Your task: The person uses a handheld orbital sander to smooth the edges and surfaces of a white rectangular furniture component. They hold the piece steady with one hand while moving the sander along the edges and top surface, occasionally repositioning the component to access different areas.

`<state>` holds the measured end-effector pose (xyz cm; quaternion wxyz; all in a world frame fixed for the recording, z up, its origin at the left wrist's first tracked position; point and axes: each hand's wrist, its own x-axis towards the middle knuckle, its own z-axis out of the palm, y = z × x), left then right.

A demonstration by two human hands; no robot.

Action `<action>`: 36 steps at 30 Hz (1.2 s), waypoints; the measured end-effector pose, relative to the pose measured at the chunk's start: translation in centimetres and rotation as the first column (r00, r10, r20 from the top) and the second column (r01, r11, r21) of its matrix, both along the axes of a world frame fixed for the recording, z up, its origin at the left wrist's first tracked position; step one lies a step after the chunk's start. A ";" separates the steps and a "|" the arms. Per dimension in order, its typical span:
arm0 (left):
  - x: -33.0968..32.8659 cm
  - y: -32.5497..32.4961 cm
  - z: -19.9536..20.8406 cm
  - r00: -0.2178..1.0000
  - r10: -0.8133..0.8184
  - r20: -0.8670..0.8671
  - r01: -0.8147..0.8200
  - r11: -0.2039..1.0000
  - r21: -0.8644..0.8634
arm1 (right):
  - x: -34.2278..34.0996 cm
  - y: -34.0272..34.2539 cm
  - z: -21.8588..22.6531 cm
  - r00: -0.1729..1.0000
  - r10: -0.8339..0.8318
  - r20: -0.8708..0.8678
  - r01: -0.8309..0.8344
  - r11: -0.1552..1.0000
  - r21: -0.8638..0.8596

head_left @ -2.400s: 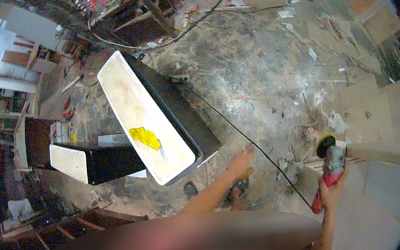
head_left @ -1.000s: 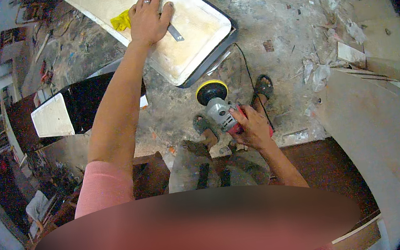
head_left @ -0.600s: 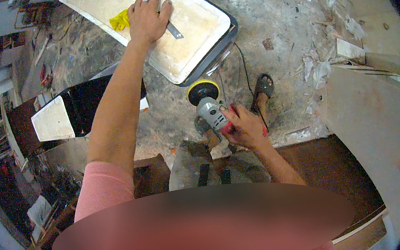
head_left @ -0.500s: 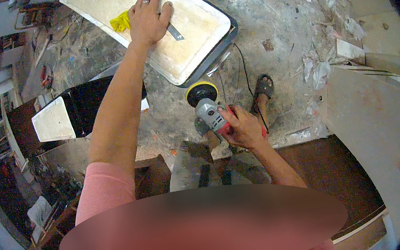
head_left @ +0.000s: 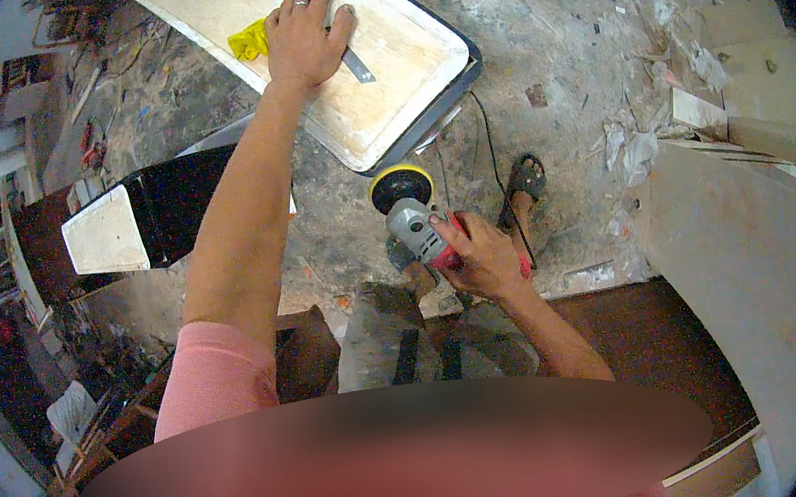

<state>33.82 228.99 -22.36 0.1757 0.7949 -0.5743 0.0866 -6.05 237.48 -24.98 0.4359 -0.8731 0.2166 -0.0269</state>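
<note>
My left hand (head_left: pixel 303 40) rests on a pale, white-edged panel (head_left: pixel 402 47) with a dark rim, its fingers stretched out and a ring on one of them. Beside the wrist lies a crumpled yellow cloth (head_left: pixel 247 42). A flat grey metal strip (head_left: pixel 358 67) sticks out from under the hand on its right side. In my right hand (head_left: pixel 487 259) is a grey and red angle polisher (head_left: pixel 412 223), gripped by its body. Its round black pad with a yellow edge (head_left: pixel 401 188) is just short of the panel's near corner, apart from it.
A black cord (head_left: pixel 488 131) runs across the stained floor (head_left: pixel 564 136) near my sandalled foot (head_left: pixel 527 178). To the left stands a black box-like piece with a white end (head_left: pixel 105 235). Large boards (head_left: pixel 728 235) lean at the right, with scraps and plastic (head_left: pixel 640 154) beside them.
The panel and my left hand appear slightly further right and lower in view. The polisher stays almost in the same place, still in my right hand.
</note>
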 end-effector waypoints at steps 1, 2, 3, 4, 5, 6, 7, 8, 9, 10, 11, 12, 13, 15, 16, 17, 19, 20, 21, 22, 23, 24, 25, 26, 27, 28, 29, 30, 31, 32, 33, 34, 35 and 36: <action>0.0 0.0 0.0 1.000 -0.001 0.002 0.001 1.000 -0.004 | 0.0 0.0 -0.1 1.000 0.008 0.019 -0.007 0.999 -0.038; 0.0 0.0 0.0 1.000 0.000 0.000 0.000 1.000 -0.001 | 0.1 0.0 -0.1 0.998 0.005 0.055 -0.001 0.997 -0.073; 0.0 0.0 0.0 1.000 0.002 -0.003 -0.002 1.000 0.003 | 0.1 0.0 -0.2 0.996 0.004 0.092 0.006 0.994 -0.106; 0.0 0.0 0.1 1.000 0.003 -0.006 -0.003 1.000 0.007 | 0.1 0.1 -0.2 0.997 0.010 0.076 -0.002 0.994 -0.110; 0.0 0.0 0.1 1.000 0.006 0.000 -0.006 1.000 0.014 | 0.2 0.2 -0.2 0.998 0.018 0.061 -0.011 0.994 -0.112; 0.0 0.0 0.1 1.000 0.009 0.006 -0.010 1.000 0.021 | 0.2 0.2 -0.2 0.999 0.025 0.046 -0.020 0.993 -0.114; 0.1 0.0 0.1 1.000 0.013 0.013 -0.013 1.000 0.028 | 0.3 0.3 -0.2 0.999 0.036 0.005 -0.035 0.995 -0.096; 0.1 0.0 0.1 1.000 0.011 0.013 -0.011 1.000 0.028 | 0.3 0.4 -0.1 0.998 0.047 -0.036 -0.050 0.996 -0.077; 0.1 0.0 0.1 1.000 0.009 0.013 -0.009 1.000 0.027 | 0.4 0.4 -0.1 0.995 0.060 -0.077 -0.064 0.996 -0.057; 0.1 0.0 0.0 1.000 0.007 0.013 -0.007 1.000 0.027 | 0.5 0.5 0.0 0.997 0.051 -0.052 -0.054 0.997 -0.059; 0.1 0.0 0.0 1.000 0.007 0.016 -0.007 1.000 0.025 | 0.5 0.5 0.1 0.999 0.042 -0.028 -0.044 0.997 -0.061; 0.2 0.0 0.0 1.000 0.007 0.019 -0.007 1.000 0.024 | 0.6 0.5 0.1 0.999 0.036 0.004 -0.035 0.997 -0.070; 0.2 0.0 -0.1 1.000 0.006 0.022 -0.007 1.000 0.022 | 0.7 0.5 0.2 0.999 0.041 -0.012 -0.041 0.998 -0.056; 0.2 0.0 -0.2 1.000 -0.003 0.006 0.002 1.000 0.016 | 0.9 0.6 0.3 0.999 0.048 -0.010 -0.048 0.998 -0.048; 0.3 0.0 -0.2 1.000 -0.007 -0.003 0.007 1.000 0.012 | 0.9 0.6 0.3 0.998 0.051 -0.023 -0.052 0.998 -0.045; 0.3 0.0 -0.2 1.000 -0.004 0.003 0.004 1.000 0.017 | 1.0 0.6 0.3 0.999 0.046 -0.019 -0.046 0.998 -0.046; 0.3 0.0 -0.3 1.000 0.004 0.014 -0.004 1.000 0.026 | 1.0 0.5 0.3 0.999 0.034 -0.013 -0.034 0.999 -0.038; 0.3 0.0 -0.3 1.000 0.002 0.022 -0.003 1.000 0.030 | 0.9 0.4 0.2 1.000 0.027 -0.011 -0.028 0.999 -0.029; 0.4 0.0 -0.3 1.000 0.000 0.029 -0.001 0.999 0.034 | 0.8 0.4 0.2 1.000 0.018 -0.002 -0.018 1.000 -0.019; 0.4 0.0 -0.2 1.000 0.007 0.026 -0.009 0.998 0.055 | 0.8 0.2 0.1 1.000 0.017 -0.004 -0.017 1.000 -0.022; 0.4 0.0 -0.2 0.999 -0.005 0.034 0.003 0.999 0.041 | 0.7 0.1 0.1 1.000 0.013 0.003 -0.013 1.000 -0.025; 0.4 0.0 -0.2 1.000 -0.008 0.030 0.006 0.999 0.044 | 0.5 0.0 0.0 1.000 0.002 0.020 -0.002 1.000 -0.026; 0.4 0.0 -0.1 1.000 -0.004 0.024 0.002 0.998 0.055 | 0.5 -0.1 0.0 1.000 0.001 0.005 -0.001 0.999 -0.037; 0.4 0.1 -0.1 1.000 -0.008 0.024 0.007 0.999 0.052 | 0.4 -0.2 -0.1 1.000 -0.006 0.004 0.006 0.999 -0.045; 0.4 0.1 0.0 1.000 -0.005 0.021 0.004 0.998 0.056 | 0.4 -0.3 -0.1 1.000 -0.012 0.002 0.013 0.999 -0.053; 0.3 0.1 0.0 1.000 -0.002 0.021 0.000 0.998 0.061 | 0.3 -0.4 -0.2 1.000 -0.016 0.011 0.017 0.998 -0.054; 0.3 0.0 0.0 1.000 -0.001 0.023 0.000 0.998 0.058 | 0.3 -0.5 -0.2 1.000 -0.020 0.020 0.021 0.998 -0.056; 0.3 0.0 0.1 1.000 0.000 0.028 -0.002 0.998 0.055 | 0.2 -0.7 -0.2 0.999 -0.024 0.029 0.025 0.998 -0.058; 0.3 0.0 0.1 1.000 0.014 0.023 -0.015 0.997 0.073 | 0.2 -0.8 -0.2 0.999 -0.025 0.028 0.026 0.998 -0.054; 0.3 -0.1 0.1 1.000 0.003 0.025 -0.005 0.998 0.055 | 0.2 -0.9 -0.3 0.999 -0.025 0.026 0.027 0.998 -0.051; 0.2 -0.1 0.2 1.000 0.005 0.017 -0.006 0.998 0.057 | 0.1 -1.0 -0.3 0.999 -0.030 0.034 0.031 0.999 -0.043; 0.2 -0.1 0.2 1.000 0.014 0.007 -0.014 0.998 0.067 | 0.1 -1.1 -0.2 0.999 -0.030 0.020 0.031 0.999 -0.041; 0.2 -0.1 0.2 1.000 0.005 0.012 -0.005 0.998 0.059 | 0.1 -1.2 -0.2 0.999 -0.035 0.015 0.035 0.999 -0.035; 0.2 -0.1 0.2 1.000 0.002 0.015 -0.003 0.998 0.057 | 0.1 -1.3 -0.1 0.999 -0.039 0.010 0.039 0.999 -0.021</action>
